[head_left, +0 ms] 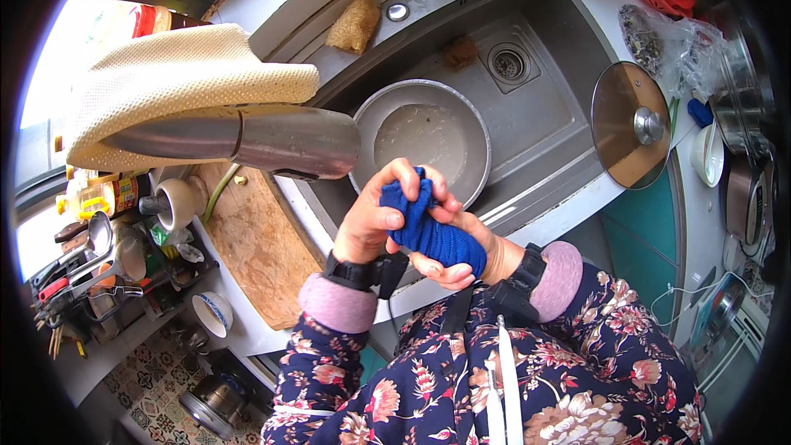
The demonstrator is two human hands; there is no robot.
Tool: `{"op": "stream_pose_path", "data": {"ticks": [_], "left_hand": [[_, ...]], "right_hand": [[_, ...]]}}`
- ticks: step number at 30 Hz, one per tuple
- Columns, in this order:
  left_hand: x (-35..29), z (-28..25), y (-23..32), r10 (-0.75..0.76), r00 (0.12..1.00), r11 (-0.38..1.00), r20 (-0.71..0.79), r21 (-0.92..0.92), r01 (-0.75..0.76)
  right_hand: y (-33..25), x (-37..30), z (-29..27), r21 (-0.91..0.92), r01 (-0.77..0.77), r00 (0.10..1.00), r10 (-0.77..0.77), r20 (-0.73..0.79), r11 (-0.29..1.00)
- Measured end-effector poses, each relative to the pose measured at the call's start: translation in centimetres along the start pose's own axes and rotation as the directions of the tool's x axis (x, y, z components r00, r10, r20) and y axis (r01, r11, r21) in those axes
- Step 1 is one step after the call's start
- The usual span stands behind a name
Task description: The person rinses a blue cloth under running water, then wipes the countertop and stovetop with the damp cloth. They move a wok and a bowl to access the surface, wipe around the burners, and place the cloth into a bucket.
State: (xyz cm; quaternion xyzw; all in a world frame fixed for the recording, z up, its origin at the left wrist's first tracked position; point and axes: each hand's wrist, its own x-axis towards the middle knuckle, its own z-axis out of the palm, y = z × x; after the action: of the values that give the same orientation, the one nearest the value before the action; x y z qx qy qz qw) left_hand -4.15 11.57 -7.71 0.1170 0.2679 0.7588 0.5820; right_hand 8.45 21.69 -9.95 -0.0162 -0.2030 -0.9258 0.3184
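A bunched blue ribbed knit piece is between my hands, above the near rim of the sink. My left hand pinches its upper left end, fingers curled over the fabric. My right hand is wrapped round its lower end from the right, bare fingertips showing beneath it. Folds and fingers hide the full shape of the knit piece, so I cannot tell exactly what it is. Just beyond my hands a round metal basin sits in the sink, with cloudy water in it.
A faucet draped with a cream mesh cloth juts in from the left. Below it lies a wooden cutting board. A glass lid leans at the sink's right, near another blue piece. A sponge rests on the back ledge.
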Motion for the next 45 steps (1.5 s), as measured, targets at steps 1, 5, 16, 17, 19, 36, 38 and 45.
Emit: {"op": "stream_pose_path", "data": {"ticks": [1,5,16,17,19,36,38,45], "left_hand": [[-0.4,0.6,0.7,0.006,1.0,0.998,-0.026,0.062,-0.004],[-0.9,2.4,2.7,-0.022,0.977,0.952,-0.213,0.295,0.086],[1.8,-2.1,-3.2,0.587,0.759,0.26,-0.28,0.954,0.15],[2.2,-3.1,-4.1,0.649,0.718,0.194,-0.252,0.967,0.164],[2.5,-4.7,-5.3,0.665,0.668,0.192,-0.333,0.941,0.278],[-0.1,0.5,0.2,0.497,0.865,-0.129,0.074,0.992,-0.011],[-0.7,1.5,1.6,0.26,0.899,-0.367,0.353,0.897,-0.246],[-3.8,3.8,1.3,-0.278,0.7,-0.506,0.658,0.519,-0.689]], "right_hand": [[-0.2,-0.1,0.5,-0.01,-0.006,1.0,0.006,0.005,1.0],[-1.0,-0.7,3.5,-0.206,0.038,0.957,-0.094,-0.273,0.978],[-3.8,1.8,-0.5,-0.835,-0.548,0.553,-0.726,-0.41,0.054],[-4.3,2.0,-1.7,-0.772,-0.626,0.55,-0.765,-0.334,-0.113],[-5.0,2.1,-3.3,-0.618,-0.744,0.54,-0.772,-0.335,-0.252],[-5.3,-1.0,-2.8,-0.777,-0.261,0.568,-0.561,-0.603,0.573],[-4.9,-1.3,-2.6,-0.672,-0.532,0.579,-0.358,-0.733,0.515],[-3.9,-1.0,-2.1,-0.462,-0.226,0.651,-0.22,-0.726,0.858]]}}
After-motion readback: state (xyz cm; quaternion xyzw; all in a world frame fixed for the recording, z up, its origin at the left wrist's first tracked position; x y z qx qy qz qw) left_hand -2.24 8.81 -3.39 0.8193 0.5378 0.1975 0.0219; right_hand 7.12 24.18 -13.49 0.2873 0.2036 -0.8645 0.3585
